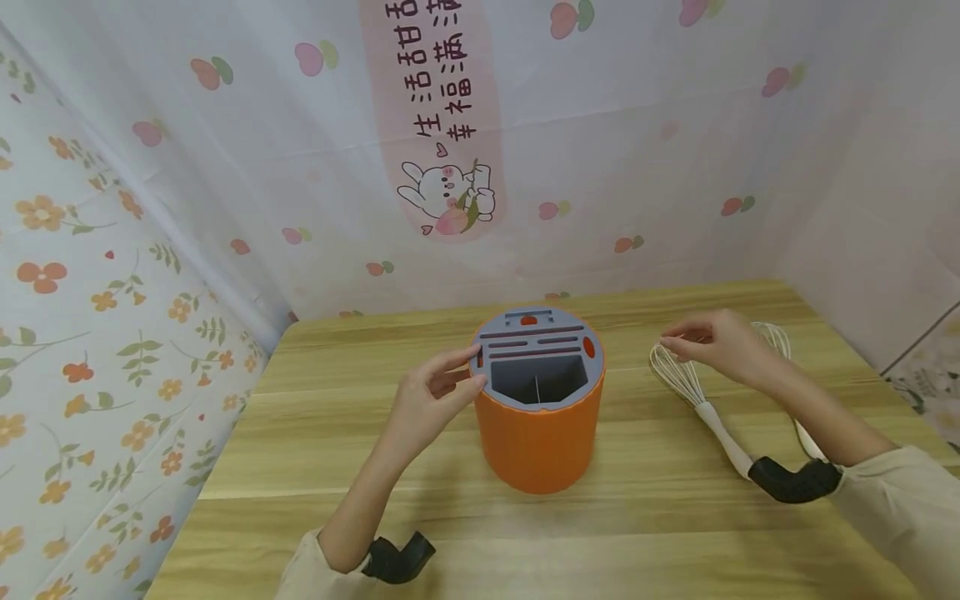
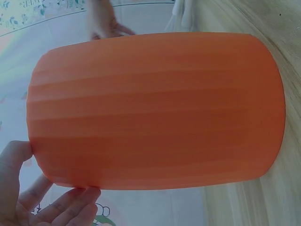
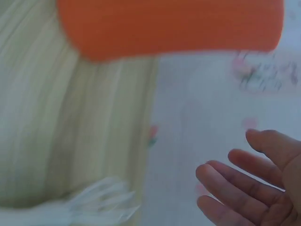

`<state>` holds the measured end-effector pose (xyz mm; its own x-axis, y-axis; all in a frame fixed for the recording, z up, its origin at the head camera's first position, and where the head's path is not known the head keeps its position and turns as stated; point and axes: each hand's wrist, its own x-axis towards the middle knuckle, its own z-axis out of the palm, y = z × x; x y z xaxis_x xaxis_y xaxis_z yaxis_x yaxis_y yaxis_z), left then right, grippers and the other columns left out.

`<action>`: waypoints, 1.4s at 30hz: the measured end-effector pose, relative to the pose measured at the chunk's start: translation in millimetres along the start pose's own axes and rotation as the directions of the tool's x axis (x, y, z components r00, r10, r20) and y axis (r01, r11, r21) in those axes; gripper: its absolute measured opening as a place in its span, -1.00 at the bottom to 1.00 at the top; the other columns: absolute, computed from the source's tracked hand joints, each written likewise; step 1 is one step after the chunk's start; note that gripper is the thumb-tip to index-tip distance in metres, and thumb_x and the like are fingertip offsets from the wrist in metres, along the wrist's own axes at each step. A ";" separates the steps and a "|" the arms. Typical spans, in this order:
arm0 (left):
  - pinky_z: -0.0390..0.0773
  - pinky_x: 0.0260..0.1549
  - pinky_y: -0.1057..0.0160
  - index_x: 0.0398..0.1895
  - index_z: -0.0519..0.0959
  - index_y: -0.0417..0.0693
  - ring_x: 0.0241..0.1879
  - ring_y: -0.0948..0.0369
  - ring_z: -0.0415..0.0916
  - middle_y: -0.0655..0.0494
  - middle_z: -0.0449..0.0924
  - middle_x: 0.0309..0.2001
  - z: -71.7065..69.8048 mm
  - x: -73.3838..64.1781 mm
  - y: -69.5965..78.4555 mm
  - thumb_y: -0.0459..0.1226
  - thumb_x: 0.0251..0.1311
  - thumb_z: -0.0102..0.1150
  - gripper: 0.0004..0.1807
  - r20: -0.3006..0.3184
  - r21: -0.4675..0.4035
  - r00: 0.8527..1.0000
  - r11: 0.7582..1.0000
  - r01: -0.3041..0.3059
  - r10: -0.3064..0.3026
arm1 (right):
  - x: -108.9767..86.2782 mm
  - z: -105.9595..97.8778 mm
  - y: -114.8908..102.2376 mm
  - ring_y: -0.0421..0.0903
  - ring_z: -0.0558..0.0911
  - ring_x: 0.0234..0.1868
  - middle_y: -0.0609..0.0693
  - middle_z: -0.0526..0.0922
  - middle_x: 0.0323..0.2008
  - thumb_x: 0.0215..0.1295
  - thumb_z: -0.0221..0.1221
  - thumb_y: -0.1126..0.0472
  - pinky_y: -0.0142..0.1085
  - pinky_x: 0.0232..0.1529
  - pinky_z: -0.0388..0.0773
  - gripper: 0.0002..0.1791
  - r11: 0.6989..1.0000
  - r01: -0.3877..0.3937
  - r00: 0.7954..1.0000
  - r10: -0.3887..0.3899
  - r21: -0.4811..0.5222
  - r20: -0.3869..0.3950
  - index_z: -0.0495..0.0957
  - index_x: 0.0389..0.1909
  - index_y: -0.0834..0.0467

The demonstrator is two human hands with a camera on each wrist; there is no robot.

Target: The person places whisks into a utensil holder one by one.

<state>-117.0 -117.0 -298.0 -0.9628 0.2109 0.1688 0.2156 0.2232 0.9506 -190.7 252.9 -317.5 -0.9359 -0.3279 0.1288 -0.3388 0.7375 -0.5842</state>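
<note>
An orange round utensil holder point(image 1: 542, 442) with a grey slotted top point(image 1: 531, 342) stands upright on the wooden table. At its left rim, my left hand point(image 1: 435, 396) holds the edge with thumb and fingertips; in the left wrist view those fingers point(image 2: 70, 205) show beside the orange wall. My right hand point(image 1: 712, 340) hovers with bent, relaxed fingers and nothing in them, overlapping the wire head of a white whisk point(image 1: 708, 412) in the head view. Apart from that hand, the whisk head point(image 3: 101, 202) shows blurred in the right wrist view.
A second whisk point(image 1: 776, 337) lies farther right, partly hidden behind my right forearm. The wooden table point(image 1: 315, 442) ends at a patterned curtain point(image 1: 330, 208) along the back, with another floral cloth point(image 1: 97, 333) on the left. Black bands point(image 1: 795, 481) sit at both cuffs.
</note>
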 end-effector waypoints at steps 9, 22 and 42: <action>0.55 -0.14 0.23 0.13 0.48 -0.15 0.00 0.05 0.50 -0.04 0.45 0.11 -1.8 1.5 -0.1 -0.35 0.13 0.20 -0.56 0.001 0.027 1.000 1.000 -0.006 0.006 | -12.2 -0.8 65.6 -0.05 0.61 -0.47 0.11 0.62 -0.45 0.29 0.11 0.20 -0.23 -0.46 0.60 -0.59 0.962 -0.210 0.932 0.141 0.177 0.335 0.48 -0.12 0.54; 0.55 -0.15 0.23 0.11 0.50 -0.16 -0.02 0.04 0.51 -0.05 0.46 0.10 -2.1 0.2 -0.2 -0.37 0.12 0.22 -0.56 -0.004 0.011 1.000 1.000 -0.010 0.010 | -33.7 16.4 107.5 -0.10 0.58 -0.63 0.14 0.58 -0.63 0.21 0.17 0.22 -0.30 -0.62 0.56 -0.70 0.917 -0.325 0.830 0.159 0.231 0.535 0.54 -0.51 0.43; 0.54 -0.13 0.23 0.12 0.49 -0.14 -0.01 0.06 0.50 -0.03 0.46 0.10 -1.7 1.4 -2.4 -0.36 0.12 0.22 -0.56 0.004 0.028 1.000 0.999 -0.014 0.014 | -39.6 25.9 118.4 -0.15 0.56 -0.66 0.13 0.56 -0.70 0.18 0.20 0.19 -0.35 -0.66 0.53 -0.70 0.930 -0.289 0.817 0.117 0.225 0.565 0.51 -0.58 0.37</action>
<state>-119.1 -118.9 -299.6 -0.9590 0.2178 0.1813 0.2338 0.2470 0.9404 -191.2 337.9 -412.5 -0.7495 -0.5149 -0.4161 -0.0229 0.6483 -0.7610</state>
